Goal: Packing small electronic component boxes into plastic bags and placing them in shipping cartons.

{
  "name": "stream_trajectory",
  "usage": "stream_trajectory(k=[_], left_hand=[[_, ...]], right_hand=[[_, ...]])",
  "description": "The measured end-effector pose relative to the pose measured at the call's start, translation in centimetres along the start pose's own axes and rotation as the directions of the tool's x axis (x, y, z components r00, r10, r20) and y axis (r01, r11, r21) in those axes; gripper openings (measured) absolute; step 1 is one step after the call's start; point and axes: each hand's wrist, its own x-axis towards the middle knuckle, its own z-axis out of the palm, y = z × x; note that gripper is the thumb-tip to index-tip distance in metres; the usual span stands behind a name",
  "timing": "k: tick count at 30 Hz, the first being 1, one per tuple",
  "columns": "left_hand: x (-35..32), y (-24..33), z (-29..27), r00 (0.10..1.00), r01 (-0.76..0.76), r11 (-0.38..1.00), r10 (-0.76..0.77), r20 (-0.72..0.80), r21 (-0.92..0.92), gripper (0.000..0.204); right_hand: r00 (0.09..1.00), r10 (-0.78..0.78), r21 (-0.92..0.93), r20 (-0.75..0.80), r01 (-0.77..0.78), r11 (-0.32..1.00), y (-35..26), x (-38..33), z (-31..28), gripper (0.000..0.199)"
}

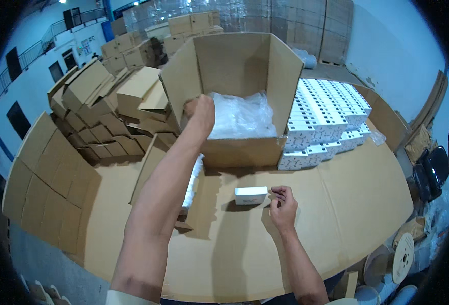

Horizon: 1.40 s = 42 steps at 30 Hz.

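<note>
Two bare hands are ours here, working at separate spots over the cardboard-covered table [306, 244]. Taking the small white box [251, 196] as the centre of the clock, with twelve pointing away from us, our right hand [284, 206] sits at about three, just beside it. Its fingers are curled, thumb and forefinger a little apart with nothing seen between them; we cannot tell whether a fingertip brushes the box.

Our left hand [202, 109] reaches to eleven, at the left of the mouth of the big open carton [241, 152], where clear plastic bags [242, 116] are heaped. It looks bunched, but its fingertips are hidden, so we cannot tell whether it pinches a bag.

To do this reach well, we would part one bag from the heap with thumb and forefinger, lift it clear of the carton wall, and leave the white box standing squarely within easy reach of our right hand. Our left forearm crosses above the narrow open carton [200, 195] at nine, so we should keep it high; the stacked patterned boxes [318, 119] at one to two call for a wide berth.
</note>
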Motion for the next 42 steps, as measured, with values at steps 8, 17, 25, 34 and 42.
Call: stream_trajectory(k=[8, 17, 25, 34, 42], left_hand=[[-1.1, 1.6, 1.6, 0.997, -0.001, 0.999, 0.005, 0.082, -0.046, 0.025], [0.8, -1.2, -2.2, 0.962, 0.088, 0.915, -0.181, -0.205, -0.393, 0.019], [1.2, -5.2, -4.4, 0.764, -0.246, 0.819, -0.165, -0.623, -0.519, 0.008], [2.1, -6.0, -5.1, 0.773, -0.268, 0.638, -0.305, -0.556, -0.722, 0.020], [-1.7, -3.9, -6.9, 0.913, -0.225, 0.030, -0.343, -0.222, -0.974, 0.025]], right_hand=[[0.998, 0.056, 0.022, 0.019, -0.056, 0.998, -0.5, 0.0, -0.6, 0.027], [1.000, 0.021, -0.013, -0.005, -0.021, 1.000, -0.2, 0.1, -0.5, 0.027], [1.000, 0.025, 0.026, -0.006, -0.024, 0.999, 0.1, 0.1, -0.3, 0.025], [1.000, 0.029, 0.035, 0.001, -0.029, 0.999, 0.0, 0.1, 0.0, 0.023], [0.999, 0.022, 0.031, -0.024, -0.021, 0.999, -0.4, -0.2, -0.2, 0.019]])
